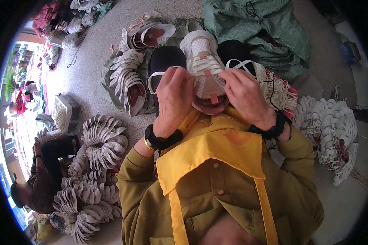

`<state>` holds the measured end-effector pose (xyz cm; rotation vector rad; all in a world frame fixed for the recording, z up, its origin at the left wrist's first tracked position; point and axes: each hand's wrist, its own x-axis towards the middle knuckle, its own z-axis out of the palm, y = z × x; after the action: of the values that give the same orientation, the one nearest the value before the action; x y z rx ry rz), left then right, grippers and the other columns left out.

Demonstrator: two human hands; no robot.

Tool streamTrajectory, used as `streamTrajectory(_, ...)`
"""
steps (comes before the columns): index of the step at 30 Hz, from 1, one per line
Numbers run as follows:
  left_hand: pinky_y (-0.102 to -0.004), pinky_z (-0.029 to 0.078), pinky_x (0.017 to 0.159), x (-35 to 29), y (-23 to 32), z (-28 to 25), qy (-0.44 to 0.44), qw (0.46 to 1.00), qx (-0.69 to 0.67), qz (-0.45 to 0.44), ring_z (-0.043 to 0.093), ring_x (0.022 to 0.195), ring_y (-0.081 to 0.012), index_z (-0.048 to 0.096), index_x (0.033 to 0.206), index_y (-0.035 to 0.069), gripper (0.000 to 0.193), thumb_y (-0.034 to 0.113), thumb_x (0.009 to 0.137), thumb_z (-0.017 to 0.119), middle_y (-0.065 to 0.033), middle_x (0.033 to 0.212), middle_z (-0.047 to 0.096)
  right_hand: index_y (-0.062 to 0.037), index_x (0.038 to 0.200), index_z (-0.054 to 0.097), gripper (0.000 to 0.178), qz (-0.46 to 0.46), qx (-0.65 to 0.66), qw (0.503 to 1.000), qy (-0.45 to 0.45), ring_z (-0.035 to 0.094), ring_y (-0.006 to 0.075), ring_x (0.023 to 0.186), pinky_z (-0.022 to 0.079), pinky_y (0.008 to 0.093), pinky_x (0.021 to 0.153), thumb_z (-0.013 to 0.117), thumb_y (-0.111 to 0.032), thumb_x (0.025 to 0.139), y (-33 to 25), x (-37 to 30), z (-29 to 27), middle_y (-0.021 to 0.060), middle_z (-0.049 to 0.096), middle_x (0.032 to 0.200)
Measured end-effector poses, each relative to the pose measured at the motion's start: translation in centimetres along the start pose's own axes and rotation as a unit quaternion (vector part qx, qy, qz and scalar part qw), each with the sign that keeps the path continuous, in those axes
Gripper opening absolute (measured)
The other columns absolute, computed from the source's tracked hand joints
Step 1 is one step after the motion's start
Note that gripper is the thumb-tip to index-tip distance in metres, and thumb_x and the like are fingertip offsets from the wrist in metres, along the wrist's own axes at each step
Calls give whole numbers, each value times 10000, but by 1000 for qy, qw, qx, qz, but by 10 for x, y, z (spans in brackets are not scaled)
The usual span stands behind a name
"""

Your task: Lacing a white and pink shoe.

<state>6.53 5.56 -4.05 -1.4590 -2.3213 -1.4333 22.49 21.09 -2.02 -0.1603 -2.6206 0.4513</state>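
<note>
A white shoe upper (201, 47) with pink tabs lies between my knees, its toe pointing away from me and its collar near my apron. White lace crosses its middle. At its left side my left hand (173, 96) is closed, fingers pinched by the lace, and a white shoelace (152, 76) loops out beside it. On the opposite side my right hand (247, 94) pinches the lace's other part, which loops up over my dark right knee. Both hands sit close to the eyelet rows. The fingertips are partly hidden.
Stacked shoe uppers (129, 75) lie ahead to the left, beside a green woven sack (259, 32). A bundle of white laces (276, 92) rests at my right knee. More upper piles (329, 130) stand right and left. A seated person (45, 175) is at far left.
</note>
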Motion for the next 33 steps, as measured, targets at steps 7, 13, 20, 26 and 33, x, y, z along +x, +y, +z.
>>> streamTrajectory(7, -456, 484, 696, -2, 13, -12, -65, 998, -21, -15, 591, 811, -388, 569, 951, 2, 215, 27, 803, 723, -171, 889, 562, -4, 975, 601, 177, -47, -111, 987, -109, 622, 278, 929, 553, 360, 808, 636, -26, 804, 7, 13, -2, 131, 560, 979)
streamTrajectory(13, -500, 473, 762, -5, 19, -8, -79, 996, 45, 6, 557, 910, -423, 516, 1049, -54, 292, 29, 813, 666, -226, 947, 534, 5, 931, 594, 161, -97, -121, 988, -16, 598, 286, 924, 539, 371, 804, 631, -61, 789, 6, 25, -4, 113, 554, 996)
streamTrajectory(20, -509, 464, 758, -11, 15, 0, -54, 997, 51, 27, 534, 883, -425, 498, 1040, -52, 220, -4, 851, 600, -229, 943, 521, -18, 941, 581, 159, -95, 90, 991, 20, 638, 305, 904, 544, 396, 751, 667, -30, 807, -30, 18, -7, 115, 588, 967)
streamTrajectory(26, -506, 455, 758, -10, 13, -2, -69, 997, 9, 15, 528, 889, -433, 487, 1028, -40, 192, -8, 874, 597, -229, 942, 517, 1, 998, 571, 164, -1, 137, 990, -38, 672, 370, 824, 551, 445, 695, 670, -50, 878, -25, 24, 10, 168, 607, 931)
streamTrajectory(33, -514, 450, 752, -10, 6, -1, -61, 998, -1, 23, 536, 886, -442, 480, 1044, -25, 198, -17, 880, 593, -228, 939, 524, -19, 968, 600, 105, -1, 62, 997, -49, 652, 384, 766, 539, 445, 652, 653, -69, 892, -21, 39, 31, 143, 595, 883)
